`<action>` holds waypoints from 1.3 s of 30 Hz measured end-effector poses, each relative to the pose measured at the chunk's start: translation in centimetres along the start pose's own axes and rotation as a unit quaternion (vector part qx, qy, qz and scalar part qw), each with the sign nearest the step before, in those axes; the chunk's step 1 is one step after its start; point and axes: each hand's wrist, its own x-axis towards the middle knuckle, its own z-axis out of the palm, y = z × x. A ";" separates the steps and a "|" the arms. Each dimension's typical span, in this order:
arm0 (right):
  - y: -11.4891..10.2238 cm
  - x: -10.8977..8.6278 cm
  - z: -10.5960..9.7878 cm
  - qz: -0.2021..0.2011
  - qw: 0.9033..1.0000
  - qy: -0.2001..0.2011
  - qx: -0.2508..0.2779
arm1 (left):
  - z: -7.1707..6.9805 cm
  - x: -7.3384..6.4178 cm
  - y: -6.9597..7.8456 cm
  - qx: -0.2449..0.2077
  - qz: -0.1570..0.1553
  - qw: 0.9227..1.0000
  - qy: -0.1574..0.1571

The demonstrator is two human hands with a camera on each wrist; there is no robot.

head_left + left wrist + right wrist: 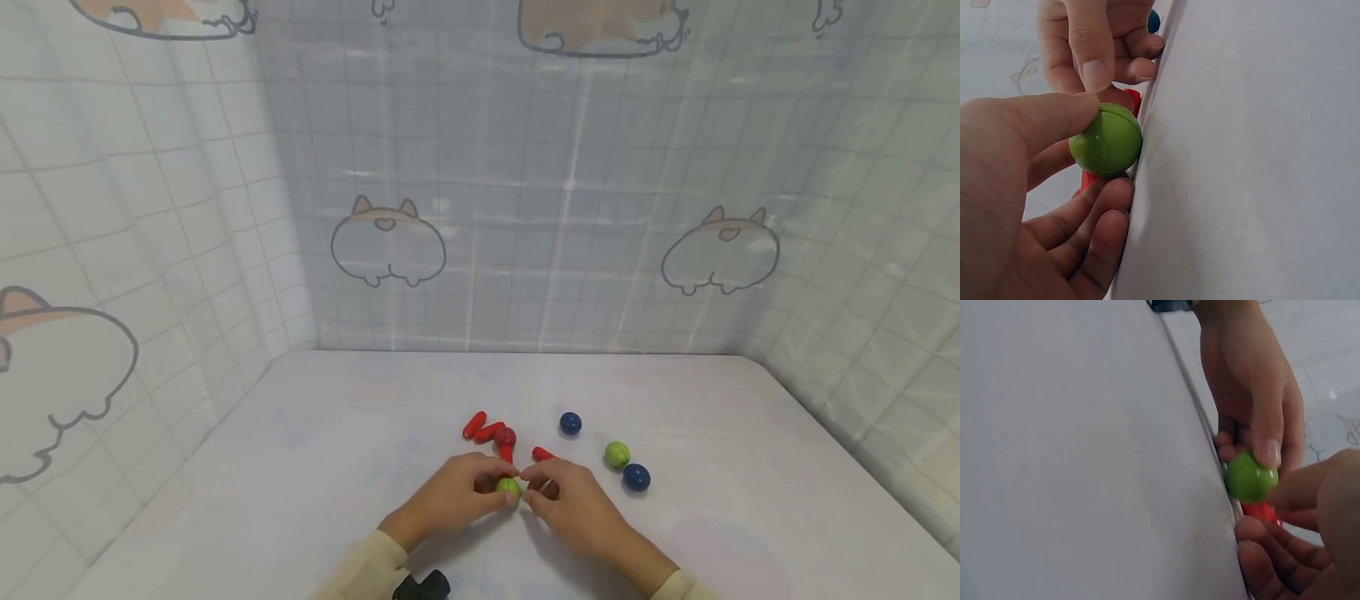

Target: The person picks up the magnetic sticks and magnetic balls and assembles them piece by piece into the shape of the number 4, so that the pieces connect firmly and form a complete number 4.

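My left hand (pixel 453 493) pinches a small glossy green ball (pixel 1107 140) between thumb and fingers, low over the white table. A thin seam line runs around the ball near its top in the left wrist view. My right hand (pixel 573 507) is just to the right of it, thumb and forefinger parted, their tips right at the ball's edge. In the right wrist view the remaining right fingers (pixel 1263 569) are bent loosely near the tabletop. Just beyond the hands lie a dark red ball (pixel 506 437) and a red peg (pixel 507 455), partly hidden by the left fingers.
Two red pegs, one farther left (pixel 474 425) and one beside it (pixel 489 432), lie beyond the left hand. Another red peg (pixel 542 454) shows behind the right hand. To the right are a blue ball (pixel 570 423), a second green ball (pixel 617 454) and another blue ball (pixel 637 477).
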 end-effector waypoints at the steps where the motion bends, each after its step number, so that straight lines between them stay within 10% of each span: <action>1: 0.1 0.0 -0.1 -0.003 1.000 0.004 -0.003 | 0.0 -0.1 -0.1 0.000 0.000 1.000 0.000; 21: 1.7 1.4 -2.4 -0.005 0.983 0.180 -0.048 | -0.3 -0.6 -0.6 -0.019 -0.012 1.000 -0.008; 39: 1.9 3.0 -2.2 0.041 0.989 0.097 -0.104 | -0.4 -1.0 0.0 -0.036 -0.013 0.999 -0.003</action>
